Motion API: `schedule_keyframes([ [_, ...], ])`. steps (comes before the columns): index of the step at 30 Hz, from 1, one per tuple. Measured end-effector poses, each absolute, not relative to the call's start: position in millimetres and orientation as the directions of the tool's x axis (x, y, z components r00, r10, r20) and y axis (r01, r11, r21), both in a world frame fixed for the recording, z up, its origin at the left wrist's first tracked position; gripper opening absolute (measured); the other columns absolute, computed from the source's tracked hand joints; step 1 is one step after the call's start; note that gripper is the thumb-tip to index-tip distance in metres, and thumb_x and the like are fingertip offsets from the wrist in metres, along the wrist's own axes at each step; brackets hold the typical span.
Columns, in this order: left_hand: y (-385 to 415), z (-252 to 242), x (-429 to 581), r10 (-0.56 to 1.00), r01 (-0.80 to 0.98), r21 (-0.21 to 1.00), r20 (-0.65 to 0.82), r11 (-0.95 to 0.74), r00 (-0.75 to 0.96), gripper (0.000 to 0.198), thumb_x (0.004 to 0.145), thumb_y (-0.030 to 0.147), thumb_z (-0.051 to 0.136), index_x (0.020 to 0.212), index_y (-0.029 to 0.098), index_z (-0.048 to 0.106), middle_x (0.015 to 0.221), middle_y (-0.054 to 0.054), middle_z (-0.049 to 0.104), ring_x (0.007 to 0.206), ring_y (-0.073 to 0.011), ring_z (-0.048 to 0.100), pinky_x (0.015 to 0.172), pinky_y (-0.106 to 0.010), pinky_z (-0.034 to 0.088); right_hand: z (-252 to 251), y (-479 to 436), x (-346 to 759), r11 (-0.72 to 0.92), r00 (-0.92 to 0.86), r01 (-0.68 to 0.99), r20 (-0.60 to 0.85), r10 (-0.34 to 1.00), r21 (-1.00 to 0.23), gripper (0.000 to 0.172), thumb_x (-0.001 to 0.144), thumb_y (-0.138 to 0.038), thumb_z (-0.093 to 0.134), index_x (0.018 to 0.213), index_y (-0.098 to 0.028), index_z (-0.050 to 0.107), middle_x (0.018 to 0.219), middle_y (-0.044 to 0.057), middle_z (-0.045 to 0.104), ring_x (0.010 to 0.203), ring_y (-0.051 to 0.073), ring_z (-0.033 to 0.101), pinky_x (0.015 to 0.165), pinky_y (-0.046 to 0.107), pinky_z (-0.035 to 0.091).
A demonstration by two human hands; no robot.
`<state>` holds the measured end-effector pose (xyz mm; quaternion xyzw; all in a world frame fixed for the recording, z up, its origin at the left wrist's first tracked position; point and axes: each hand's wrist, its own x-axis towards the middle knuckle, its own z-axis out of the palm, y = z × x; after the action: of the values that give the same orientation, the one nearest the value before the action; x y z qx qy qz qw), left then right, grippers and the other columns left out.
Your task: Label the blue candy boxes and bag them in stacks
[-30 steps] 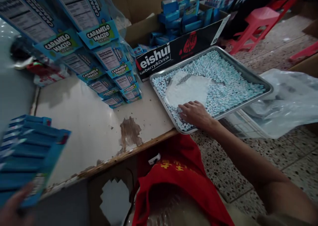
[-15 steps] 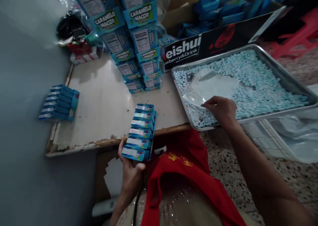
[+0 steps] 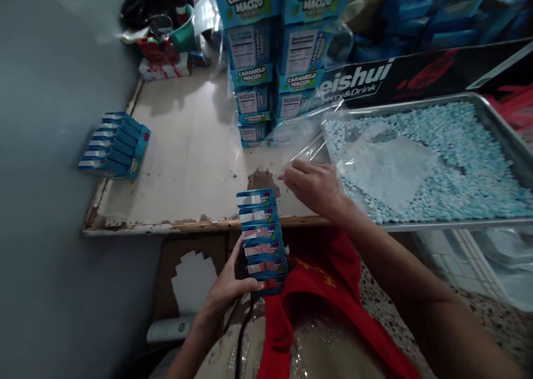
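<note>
**2 hands, 1 pack, 1 sheet of plastic**

A worn white table [image 3: 187, 162] runs along the grey wall. On its right end sits a metal tray [image 3: 506, 126], overhanging the front edge and spread with pale blue candies [image 3: 458, 162]. Behind the tray stand a black cardboard box [image 3: 416, 76] and, to its left, a stack of blue cartons [image 3: 270, 62] in 2 columns. A second pack [image 3: 116, 145] lies at the far left edge.

At the near edge, the left hand [image 3: 229, 284] is wrapped around the bottom of a pack of small blue boxes [image 3: 262, 240], held upright just in front of the table over the red cloth [image 3: 325, 268]. Just beside it, the right hand [image 3: 314, 187] has its fingers pinched together on clear plastic film [image 3: 310, 137] at the tray's left corner.
</note>
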<state>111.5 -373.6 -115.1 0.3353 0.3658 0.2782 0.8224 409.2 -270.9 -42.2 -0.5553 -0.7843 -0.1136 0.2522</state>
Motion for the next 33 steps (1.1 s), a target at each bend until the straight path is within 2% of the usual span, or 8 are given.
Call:
schedule_keyframes([
  [4, -321, -101, 85, 0.85, 0.098, 0.956, -0.291, 0.276, 0.439, 0.074, 0.064, 0.062, 0.094, 0.124, 0.021, 0.077, 0.117, -0.014, 0.077, 0.11, -0.0332, 0.073, 0.097, -0.046, 0.059, -61, -225, 376, 0.429, -0.404, 0.899, 0.217, 0.889, -0.084, 0.024, 0.103, -0.02, 0.053, 0.091, -0.019, 0.073, 0.089, 0.004, 0.072, 0.069, 0.014, 0.053, 0.063, 0.032, 0.022],
  [6, -280, -90, 83, 0.985, 0.359, 0.93, 0.011, -0.073, 0.172, 0.046, 0.085, 0.056, 0.081, 0.114, 0.021, 0.079, 0.109, -0.011, 0.079, 0.1, -0.027, 0.073, 0.094, -0.045, 0.058, -68, -210, 373, 0.416, -0.402, 0.901, 0.125, 0.907, -0.125, 0.024, 0.103, -0.023, 0.054, 0.09, -0.019, 0.073, 0.091, 0.005, 0.073, 0.072, 0.015, 0.054, 0.062, 0.032, 0.02],
  [9, -213, -81, 102, 0.817, 0.575, 0.594, 0.508, -0.562, 0.273, 0.028, 0.092, 0.045, 0.077, 0.111, 0.024, 0.079, 0.113, -0.008, 0.079, 0.108, -0.0258, 0.069, 0.103, -0.047, 0.053, -74, -201, 373, 0.399, -0.397, 0.898, 0.053, 0.916, -0.187, 0.021, 0.101, -0.024, 0.056, 0.091, -0.018, 0.073, 0.095, 0.006, 0.073, 0.077, 0.016, 0.056, 0.062, 0.032, 0.018],
  [12, -158, -85, 134, 0.536, 0.469, 0.268, 0.522, -0.842, 0.663, 0.023, 0.094, 0.04, 0.075, 0.11, 0.023, 0.078, 0.118, -0.009, 0.077, 0.109, -0.0256, 0.066, 0.1, -0.044, 0.052, -75, -199, 375, 0.399, -0.406, 0.888, 0.017, 0.914, -0.228, 0.02, 0.102, -0.024, 0.056, 0.093, -0.018, 0.073, 0.098, 0.007, 0.074, 0.081, 0.016, 0.058, 0.064, 0.032, 0.019],
  [16, -125, -95, 159, 0.368, 0.354, 0.11, 0.374, -0.929, 0.851, 0.022, 0.103, 0.028, 0.06, 0.091, 0.019, 0.076, 0.093, -0.007, 0.075, 0.088, -0.021, 0.065, 0.081, -0.035, 0.051, -78, -198, 376, 0.384, -0.4, 0.883, -0.007, 0.916, -0.269, 0.021, 0.102, -0.025, 0.056, 0.093, -0.018, 0.073, 0.096, 0.007, 0.074, 0.08, 0.016, 0.057, 0.064, 0.031, 0.02],
  [22, -129, -103, 164, 0.239, 0.342, -0.166, 0.445, -0.925, 0.863, 0.016, 0.099, 0.017, 0.057, 0.09, 0.017, 0.071, 0.094, -0.009, 0.074, 0.09, -0.0232, 0.064, 0.079, -0.037, 0.045, -83, -200, 378, 0.36, -0.388, 0.869, -0.017, 0.921, -0.34, 0.021, 0.1, -0.031, 0.064, 0.088, -0.017, 0.072, 0.093, 0.007, 0.074, 0.081, 0.016, 0.059, 0.068, 0.029, 0.028],
  [26, -136, -115, 162, 0.267, 0.393, -0.174, 0.491, -0.903, 0.83, 0.027, 0.099, 0.013, 0.055, 0.075, 0.018, 0.065, 0.071, -0.005, 0.065, 0.07, -0.0201, 0.056, 0.066, -0.036, 0.035, -78, -211, 381, 0.311, -0.333, 0.916, -0.052, 0.941, -0.253, 0.027, 0.105, -0.037, 0.059, 0.094, -0.017, 0.073, 0.098, 0.009, 0.077, 0.085, 0.017, 0.066, 0.066, 0.029, 0.03],
  [33, -153, -117, 159, 0.372, 0.434, -0.075, 0.401, -0.898, 0.837, 0.025, 0.094, 0.012, 0.055, 0.073, 0.019, 0.066, 0.069, -0.005, 0.065, 0.069, -0.0194, 0.057, 0.066, -0.035, 0.034, -72, -254, 386, 0.146, -0.152, 0.987, -0.103, 0.983, -0.065, 0.014, 0.098, -0.021, 0.062, 0.094, -0.021, 0.076, 0.095, 0.009, 0.079, 0.081, 0.018, 0.071, 0.057, 0.031, 0.027],
])
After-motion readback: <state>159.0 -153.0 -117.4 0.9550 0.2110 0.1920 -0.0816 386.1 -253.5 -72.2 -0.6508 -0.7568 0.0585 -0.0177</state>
